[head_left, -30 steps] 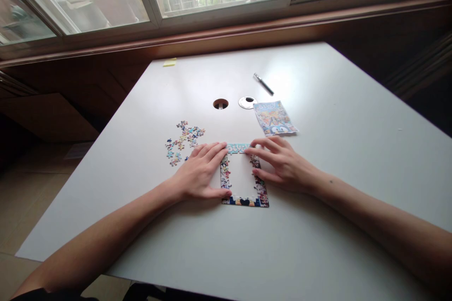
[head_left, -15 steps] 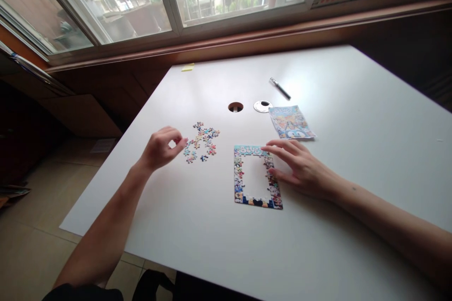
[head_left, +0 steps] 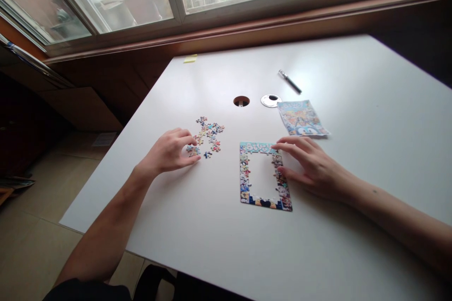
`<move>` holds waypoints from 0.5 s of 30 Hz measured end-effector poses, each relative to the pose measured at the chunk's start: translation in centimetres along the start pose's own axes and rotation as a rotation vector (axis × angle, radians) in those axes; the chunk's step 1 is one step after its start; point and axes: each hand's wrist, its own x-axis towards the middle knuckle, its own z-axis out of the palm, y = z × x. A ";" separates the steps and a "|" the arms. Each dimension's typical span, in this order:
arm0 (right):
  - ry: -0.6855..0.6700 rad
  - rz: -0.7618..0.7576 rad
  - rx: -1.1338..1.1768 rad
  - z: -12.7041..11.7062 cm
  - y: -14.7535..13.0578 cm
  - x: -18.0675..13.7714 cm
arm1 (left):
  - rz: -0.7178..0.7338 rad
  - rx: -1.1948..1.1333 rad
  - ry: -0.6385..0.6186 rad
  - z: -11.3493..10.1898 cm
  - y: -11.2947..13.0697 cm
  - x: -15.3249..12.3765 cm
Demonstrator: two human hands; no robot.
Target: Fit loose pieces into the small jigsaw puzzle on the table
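Note:
A jigsaw puzzle frame (head_left: 264,202), with only its colourful border assembled, lies on the white table (head_left: 226,235). My right hand (head_left: 310,164) rests flat against the frame's right edge, fingers stretched out and touching the border. To the left lies a loose pile of puzzle pieces (head_left: 211,132). My left hand (head_left: 169,153) is at the near edge of that pile, with thumb and fingers curled in a pinch around a small piece.
A printed puzzle picture card (head_left: 302,117) lies beyond my right hand. Behind it are a pen (head_left: 289,81), a round cable hole (head_left: 241,101) with its cap (head_left: 270,100) beside it, and a yellow sticky note (head_left: 190,59) at the far edge. The table's left edge drops to the floor.
My left hand left the puzzle frame, moved left to the loose pieces and has now closed down on them. My right hand stays at the frame's right side. The view has shifted left.

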 end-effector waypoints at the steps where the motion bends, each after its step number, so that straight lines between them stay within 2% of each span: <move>1: 0.002 0.001 -0.002 0.0 0.0 0.0 | -0.004 0.003 0.002 0.1 0.1 0.0; 5: 0.004 0.001 -0.001 0.0 0.0 0.0 | -0.006 -0.056 -0.031 0.3 0.3 0.3; 11: -0.004 0.006 0.001 0.1 0.2 0.0 | 0.007 -0.170 -0.148 0.5 0.1 0.5; 15: 0.002 0.006 0.007 0.1 0.1 0.0 | 0.046 -0.160 -0.121 0.7 0.1 0.5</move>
